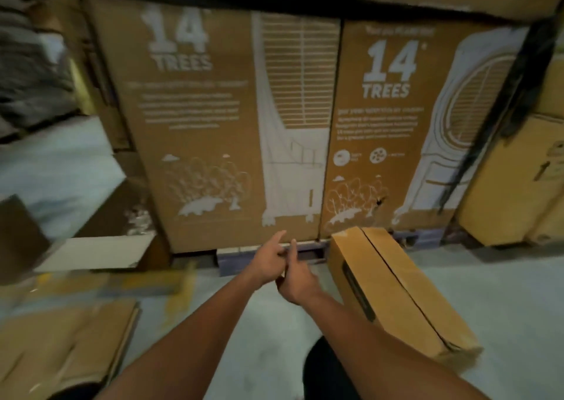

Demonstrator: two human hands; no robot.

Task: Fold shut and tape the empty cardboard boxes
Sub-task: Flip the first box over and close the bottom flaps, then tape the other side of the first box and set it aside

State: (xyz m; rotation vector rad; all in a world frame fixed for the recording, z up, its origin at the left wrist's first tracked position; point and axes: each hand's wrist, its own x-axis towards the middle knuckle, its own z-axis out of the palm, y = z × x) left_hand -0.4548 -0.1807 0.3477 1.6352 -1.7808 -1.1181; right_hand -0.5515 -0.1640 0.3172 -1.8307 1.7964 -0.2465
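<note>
A long brown cardboard box [396, 286] lies on the floor at the right, its top flaps folded down to meet in a dark seam along its length. I see no tape on it. My left hand [268, 259] and my right hand [297, 280] meet in mid-air just left of the box, touching each other. The left hand's fingers are loosely extended, with the index finger raised. One finger of the right hand points up; its other fingers are hidden behind the hand. Nothing shows in either hand. No tape roll is in view.
Two tall boxes printed "14 TREES" [387, 73] stand on a pallet [238, 259] straight ahead. Flattened cardboard [64, 338] lies at the lower left, with a loose sheet [91, 253] behind it. A yellowish box [512, 192] stands at the right. Bare grey floor [503, 293] surrounds the long box.
</note>
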